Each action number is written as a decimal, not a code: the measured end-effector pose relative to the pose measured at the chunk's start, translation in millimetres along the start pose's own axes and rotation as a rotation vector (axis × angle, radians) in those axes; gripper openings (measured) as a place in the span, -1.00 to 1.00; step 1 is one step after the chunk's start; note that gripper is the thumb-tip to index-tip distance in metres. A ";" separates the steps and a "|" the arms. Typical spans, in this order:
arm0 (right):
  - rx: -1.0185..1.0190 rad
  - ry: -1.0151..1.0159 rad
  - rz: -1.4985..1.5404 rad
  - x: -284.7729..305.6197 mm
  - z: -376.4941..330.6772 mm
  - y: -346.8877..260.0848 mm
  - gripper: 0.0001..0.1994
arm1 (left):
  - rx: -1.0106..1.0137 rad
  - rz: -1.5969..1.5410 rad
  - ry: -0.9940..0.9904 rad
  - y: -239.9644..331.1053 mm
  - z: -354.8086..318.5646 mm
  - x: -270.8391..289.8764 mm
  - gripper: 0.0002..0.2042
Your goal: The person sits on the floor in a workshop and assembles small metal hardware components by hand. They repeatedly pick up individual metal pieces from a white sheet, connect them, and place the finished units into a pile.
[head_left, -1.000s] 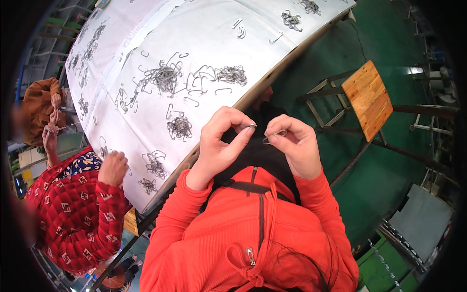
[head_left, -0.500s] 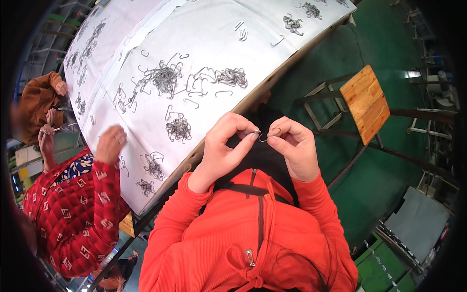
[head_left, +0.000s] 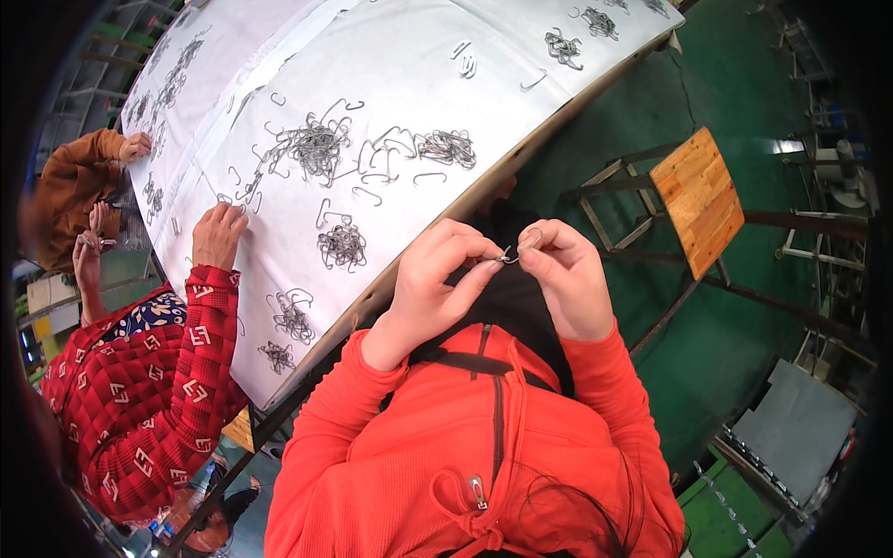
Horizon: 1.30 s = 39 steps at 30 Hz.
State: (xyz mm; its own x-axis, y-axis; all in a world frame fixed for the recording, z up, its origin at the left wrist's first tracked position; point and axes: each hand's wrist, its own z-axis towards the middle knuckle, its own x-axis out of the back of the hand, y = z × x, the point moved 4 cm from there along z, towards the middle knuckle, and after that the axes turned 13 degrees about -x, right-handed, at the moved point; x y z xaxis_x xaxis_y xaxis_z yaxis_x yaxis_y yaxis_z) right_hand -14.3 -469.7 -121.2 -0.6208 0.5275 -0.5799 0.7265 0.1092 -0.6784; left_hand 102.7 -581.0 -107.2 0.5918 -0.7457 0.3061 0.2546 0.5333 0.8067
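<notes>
In front of my body, just off the table's edge, my left hand (head_left: 445, 284) pinches a small metal wire hook (head_left: 509, 256) between thumb and forefinger. My right hand (head_left: 567, 279) is closed too, its thumb and fingertips at the other end of the metal; a thin curved wire also shows at its fingertips. I cannot make out whether this is one hook or two joined. On the white-covered table (head_left: 391, 237) lie several loose heaps of metal hooks, among them a big heap (head_left: 316, 147) and a smaller heap (head_left: 341, 245) nearest my left hand.
To my left, a co-worker in a red patterned sleeve (head_left: 209, 316) has a hand (head_left: 219, 237) on the table. Beyond sits another person in a brown sleeve (head_left: 79, 167). A wooden-topped stool (head_left: 698, 200) stands on the green floor (head_left: 642, 279) to the right.
My hands remain pinched together, the right turned slightly. The red-sleeved co-worker's hand has come down onto the table near some hooks; the brown-sleeved person's hand has shifted right to the table edge.
</notes>
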 end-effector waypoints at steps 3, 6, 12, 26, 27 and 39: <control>0.519 0.145 -0.601 -9.4 -5.0 -10.5 -0.88 | -0.069 0.053 -0.005 -2.0 1.0 -0.3 -0.87; 0.691 0.124 -0.899 -24.2 -16.1 -21.1 -0.81 | -0.061 0.018 0.048 -5.1 -2.6 1.6 -0.85; 0.783 0.095 -0.920 -34.8 -25.6 -42.2 -0.77 | 0.208 0.020 0.117 -16.7 -19.2 25.9 -0.86; 1.048 0.134 -0.794 -39.3 -52.1 -122.6 -0.83 | 0.510 0.603 -0.063 -108.5 -28.2 158.2 -0.86; 1.082 0.136 -0.810 -37.9 -54.9 -130.8 -0.85 | 0.543 0.555 -0.014 -115.0 -27.3 161.3 -0.88; 1.177 0.474 -0.829 52.8 -154.7 -230.0 -0.78 | 0.039 0.780 0.048 -135.4 7.6 155.5 -0.77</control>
State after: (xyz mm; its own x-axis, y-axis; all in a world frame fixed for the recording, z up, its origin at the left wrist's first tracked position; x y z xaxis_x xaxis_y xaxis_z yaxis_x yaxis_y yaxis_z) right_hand -168.6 -336.6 74.0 -0.4080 0.8962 0.1743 -0.5551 -0.0919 -0.8267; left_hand 154.4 -772.3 -165.0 0.6214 -0.1425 0.7705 -0.2752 0.8810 0.3849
